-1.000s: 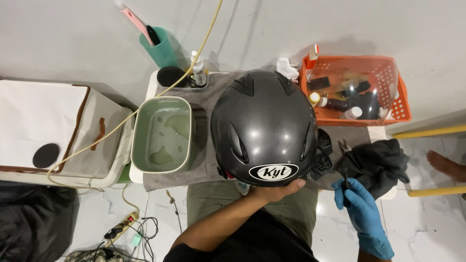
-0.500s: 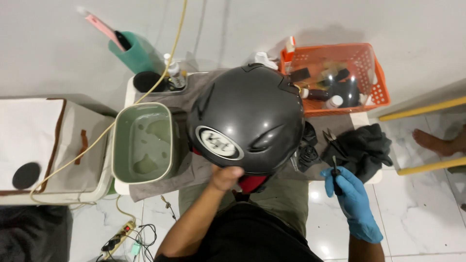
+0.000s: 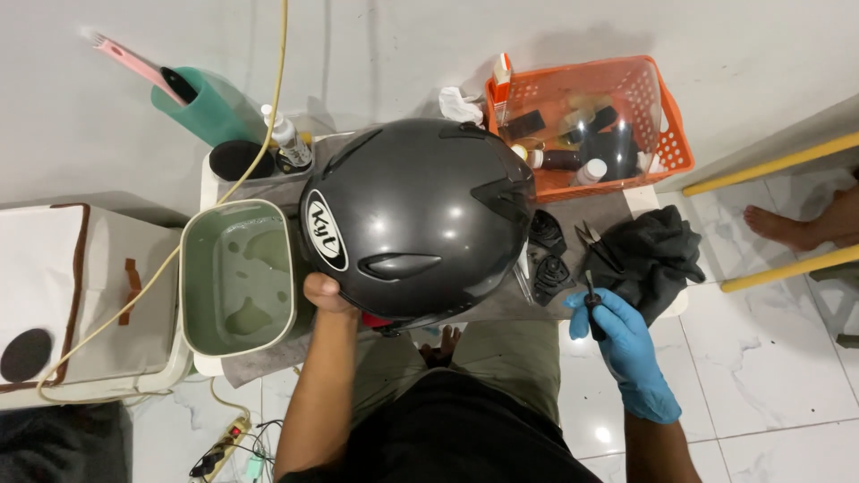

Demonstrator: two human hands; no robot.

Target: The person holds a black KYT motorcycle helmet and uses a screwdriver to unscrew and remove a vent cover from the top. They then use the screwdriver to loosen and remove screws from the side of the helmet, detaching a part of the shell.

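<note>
The helmet (image 3: 416,222) has swung round since half a second ago: its oval badge, which faced the near edge of the counter (image 3: 208,174), now points toward the left edge, by the basin. The left hand (image 3: 324,293) sits under the shell's lower rim at the near-left, bare, its grip cupped around the edge with the fingers tucked out of sight beneath. The helmet takes up the middle of the counter, resting on a grey cloth (image 3: 259,358).

The right hand (image 3: 617,335), in a blue glove, is off to the near-right edge, its grip closed around a small dark-handled tool (image 3: 591,300) pointing up; what kind of tool it is I cannot tell.

That shell looks glossy, hard and rounded, so it is likely slippery on top and fairly weighty. The rim or the opening underneath is the sound place to take it, just where the left hand is.

Left of it sits a pale green basin (image 3: 237,277) holding a little water. An orange basket (image 3: 591,121) of bottles stands at the far-right corner, and a dark rag (image 3: 649,255) lies along the right edge.
</note>
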